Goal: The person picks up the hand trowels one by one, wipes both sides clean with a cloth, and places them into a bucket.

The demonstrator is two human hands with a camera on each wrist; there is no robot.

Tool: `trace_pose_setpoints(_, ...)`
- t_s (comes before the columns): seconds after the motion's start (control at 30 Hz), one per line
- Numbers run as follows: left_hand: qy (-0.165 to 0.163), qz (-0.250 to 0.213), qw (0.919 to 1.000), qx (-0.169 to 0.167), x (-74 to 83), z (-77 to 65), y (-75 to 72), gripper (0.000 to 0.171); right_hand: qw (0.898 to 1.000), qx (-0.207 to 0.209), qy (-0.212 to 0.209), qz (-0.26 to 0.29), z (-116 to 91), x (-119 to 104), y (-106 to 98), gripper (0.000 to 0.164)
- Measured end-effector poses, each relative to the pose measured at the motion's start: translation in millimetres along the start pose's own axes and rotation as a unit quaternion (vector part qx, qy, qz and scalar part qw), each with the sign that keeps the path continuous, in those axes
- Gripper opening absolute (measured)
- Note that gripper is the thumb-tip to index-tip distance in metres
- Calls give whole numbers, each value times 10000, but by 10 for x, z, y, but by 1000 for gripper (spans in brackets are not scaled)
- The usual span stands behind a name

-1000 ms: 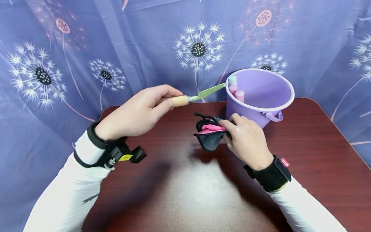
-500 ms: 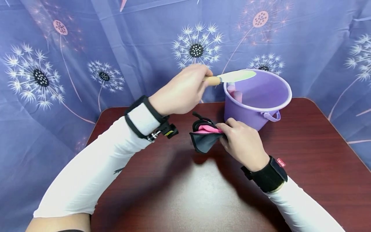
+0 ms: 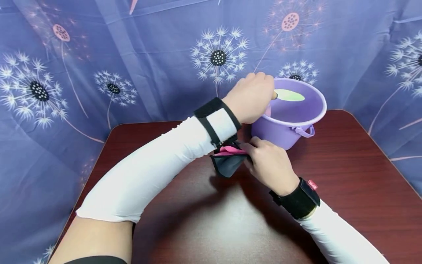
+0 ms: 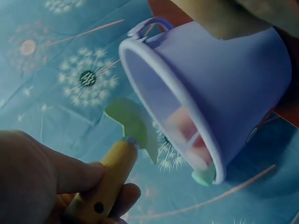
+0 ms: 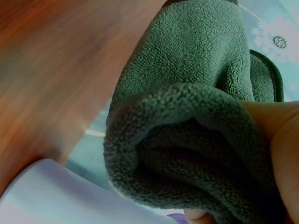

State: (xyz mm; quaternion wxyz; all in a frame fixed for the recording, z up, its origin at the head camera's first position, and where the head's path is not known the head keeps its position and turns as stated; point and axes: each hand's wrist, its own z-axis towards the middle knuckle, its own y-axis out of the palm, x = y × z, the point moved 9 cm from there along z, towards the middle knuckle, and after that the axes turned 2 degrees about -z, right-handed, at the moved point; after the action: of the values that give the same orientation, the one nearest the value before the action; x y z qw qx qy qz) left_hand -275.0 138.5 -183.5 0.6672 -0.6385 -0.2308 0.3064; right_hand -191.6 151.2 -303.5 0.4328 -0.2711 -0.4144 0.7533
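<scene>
My left hand (image 3: 252, 96) grips the wooden handle (image 4: 105, 182) of a small trowel. Its pale green blade (image 3: 290, 95) overlaps the mouth of the purple bucket (image 3: 275, 135) in the head view. Thick pink sticks (image 4: 187, 130), like chalk, lean inside the bucket's wall, largely covered by the left hand in the head view. In front of the bucket, my right hand (image 3: 271, 163) pinches a bunched cloth (image 3: 229, 167), dark grey with pink inside and black edging. Close up in the right wrist view, the cloth (image 5: 187, 51) shows a fuzzy surface folded into a loop.
A dark red-brown wooden table (image 3: 356, 165) lies beneath both hands. Behind it hangs a blue curtain (image 3: 158, 47) with dandelion prints, close at the bucket's back. The bucket's handle (image 3: 304, 131) sticks out at its right front. My left forearm crosses over part of the cloth.
My left hand has carried the trowel rightward, from left of the bucket to its rim, the blade now over the opening. The right hand keeps holding the cloth, nearly in place.
</scene>
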Motion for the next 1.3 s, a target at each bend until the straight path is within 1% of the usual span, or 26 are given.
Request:
trace_pose_setpoints(0.1, -12, 321, 9995, 71, 104, 70, 61, 28, 9999, 90, -64, -4, 5, -34, -5, 33)
trace_pose_setpoints(0.17, -12, 486, 9987, 121, 153, 115, 103, 30, 9998, 159, -138, -7, 7, -58, -5, 32)
trace_pose_setpoints(0.3, -21, 568, 9982, 198, 214, 211, 185, 33, 9995, 180, -234, 63, 0, -98, 26, 33)
trace_pose_setpoints(0.4, 83, 721, 9967, 373, 275, 270, 214, 34, 9994, 152, -270, 129, -8, -126, 52, 31)
trace_pose_setpoints(0.53, 222, 908, 9936, 626, 354, 315, 248, 32, 9991, 164, -367, 101, -22, -171, 71, 21)
trace_pose_setpoints(0.63, 220, 910, 9931, 700, 379, 338, 306, 30, 9985, 198, -510, 49, -33, -215, 87, 18)
trace_pose_setpoints(0.77, 156, 853, 9939, 682, 371, 379, 410, 28, 9972, 242, -699, 68, -37, -264, 109, 21)
trace_pose_setpoints(0.9, 152, 841, 9945, 605, 359, 427, 483, 27, 9968, 282, -738, 106, -41, -264, 114, 22)
trace_pose_setpoints(1.0, 198, 836, 9949, 519, 362, 466, 499, 25, 9971, 269, -702, 116, -45, -247, 114, 23)
trace_pose_setpoints(1.13, 229, 675, 9969, 339, 360, 516, 518, 19, 9976, 206, -645, 124, -50, -224, 113, 25)
trace_pose_setpoints(1.3, 208, 460, 9985, 199, 364, 553, 549, 25, 9981, 153, -591, 41, -61, -188, 103, 25)
